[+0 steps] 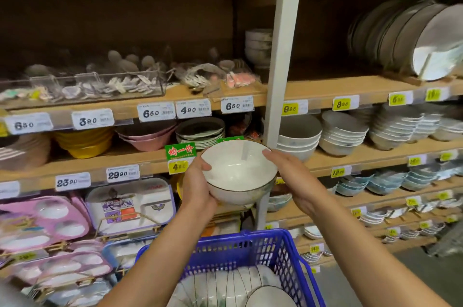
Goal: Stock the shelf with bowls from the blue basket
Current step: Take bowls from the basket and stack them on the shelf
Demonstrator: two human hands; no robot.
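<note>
A white bowl (238,171) with a thin dark rim is held up in front of the shelves, its opening tilted toward me. My left hand (198,186) grips its left side, thumb over the rim. My right hand (290,176) lies against its right side, fingers along the rim and wall. Below, the blue basket (283,251) holds more white bowls (225,286) with thin dark lines. White bowl stacks (298,141) stand on the wooden shelf (363,153) just right of the grey upright post (283,56).
Left of the post are yellow bowls (85,141), pink bowls (147,136) and dark-rimmed plates (200,133). Pink divided trays (42,221) fill the lower left. Large plates (411,38) lean on the upper right shelf. Blue-patterned bowls (370,181) sit lower right.
</note>
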